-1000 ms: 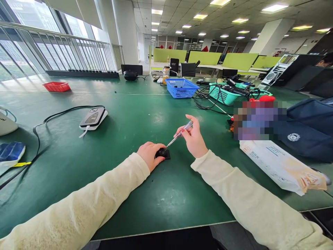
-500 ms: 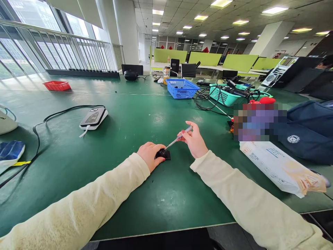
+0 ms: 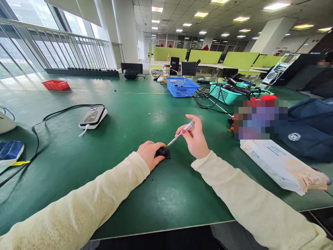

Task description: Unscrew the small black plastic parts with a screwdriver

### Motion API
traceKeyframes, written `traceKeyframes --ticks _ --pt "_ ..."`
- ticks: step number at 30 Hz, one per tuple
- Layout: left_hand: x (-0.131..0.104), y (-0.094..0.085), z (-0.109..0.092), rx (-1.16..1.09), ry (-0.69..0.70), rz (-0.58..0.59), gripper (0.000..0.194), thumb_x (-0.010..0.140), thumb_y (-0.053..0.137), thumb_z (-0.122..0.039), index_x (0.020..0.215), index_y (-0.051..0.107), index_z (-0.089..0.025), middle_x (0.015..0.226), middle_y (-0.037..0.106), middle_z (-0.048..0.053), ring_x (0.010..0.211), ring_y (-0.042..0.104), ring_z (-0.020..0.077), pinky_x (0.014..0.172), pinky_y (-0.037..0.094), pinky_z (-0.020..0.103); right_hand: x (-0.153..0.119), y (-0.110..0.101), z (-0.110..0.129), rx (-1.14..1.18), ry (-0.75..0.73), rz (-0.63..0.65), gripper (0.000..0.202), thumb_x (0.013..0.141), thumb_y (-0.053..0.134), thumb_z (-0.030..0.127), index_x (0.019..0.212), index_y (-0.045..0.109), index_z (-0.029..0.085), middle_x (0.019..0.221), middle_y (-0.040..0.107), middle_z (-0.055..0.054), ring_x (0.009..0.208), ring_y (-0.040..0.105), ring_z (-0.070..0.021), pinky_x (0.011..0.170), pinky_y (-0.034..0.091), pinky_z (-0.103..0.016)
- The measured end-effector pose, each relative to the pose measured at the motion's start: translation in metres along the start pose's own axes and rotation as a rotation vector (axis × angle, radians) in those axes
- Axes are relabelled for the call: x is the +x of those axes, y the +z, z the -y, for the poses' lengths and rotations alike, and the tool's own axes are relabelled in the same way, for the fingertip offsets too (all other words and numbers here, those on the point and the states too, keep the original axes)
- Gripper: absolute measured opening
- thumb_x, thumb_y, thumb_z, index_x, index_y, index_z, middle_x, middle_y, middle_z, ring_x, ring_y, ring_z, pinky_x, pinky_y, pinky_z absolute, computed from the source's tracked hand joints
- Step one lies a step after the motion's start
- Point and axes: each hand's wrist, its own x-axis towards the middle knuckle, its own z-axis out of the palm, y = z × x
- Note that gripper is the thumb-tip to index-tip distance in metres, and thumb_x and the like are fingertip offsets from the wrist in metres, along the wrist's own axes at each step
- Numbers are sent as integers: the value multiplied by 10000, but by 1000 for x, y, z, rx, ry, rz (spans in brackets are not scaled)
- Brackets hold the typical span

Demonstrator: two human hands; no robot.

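My left hand [image 3: 150,154] is closed around the left side of a small flat black part [image 3: 164,153] and holds it on the green table. Its exact kind is too small to make out. In my right hand [image 3: 194,139] is a slim screwdriver [image 3: 180,134] with a clear handle, slanting down to the left. The thumb and fingers grip the handle, while the index finger is bent over near its top end. The screwdriver's tip meets the upper surface of the black part, close to my left fingers.
On the left, a phone [image 3: 91,116] lies on a white block with a cable. Farther back are a red tray [image 3: 55,85], a blue basket [image 3: 182,91] and a teal basket [image 3: 225,95] with tangled cables. A white packet [image 3: 275,165] and dark blue bag [image 3: 312,133] lie right.
My right index finger has bent down more over the screwdriver's end, and the handle has shifted slightly right and up. My left hand and the black part have stayed in place.
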Motion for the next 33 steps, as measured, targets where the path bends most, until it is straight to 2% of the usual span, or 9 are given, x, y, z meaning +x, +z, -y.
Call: traceKeyframes --ticks 3,7,13,19,27,33 --pt "0 0 1 -11 -3 3 398 824 709 -313 1217 661 -277 1092 749 53 1137 612 295 1035 488 486 3 -1 -2 23 85 -48 478 869 679 393 1248 402 298 785 680 30 780 695 -199 863 570 -452" --pt "0 1 1 -10 3 -4 386 821 709 -305 1203 664 -273 1086 749 52 1135 611 295 1031 490 485 6 -4 -8 59 209 -105 619 756 789 474 1221 421 296 755 683 46 769 725 -215 857 599 -453" --pt "0 0 1 -17 -6 5 376 817 712 -301 1189 664 -273 1074 749 53 1134 610 304 1008 503 495 6 -5 -9 66 234 -110 630 732 799 527 1196 449 284 763 691 40 783 732 -213 858 603 -444" --pt "0 1 2 -12 -8 -12 389 808 727 -304 1190 662 -272 1076 742 56 1126 616 301 1018 500 484 3 -2 -8 92 253 -24 527 735 801 491 1087 477 270 819 727 16 840 736 -207 929 569 -460" --pt "0 2 3 -5 10 -34 376 815 712 -314 1186 657 -276 1052 744 48 1109 622 286 996 513 461 4 0 -8 161 359 -68 592 669 840 479 1098 495 260 787 719 29 866 753 -215 900 584 -438" --pt "0 2 3 -12 7 -22 394 806 716 -307 1193 652 -279 1072 748 45 1115 623 292 996 513 472 4 -1 -9 264 482 -118 414 735 805 342 1038 540 245 824 741 9 835 743 -180 875 585 -399"
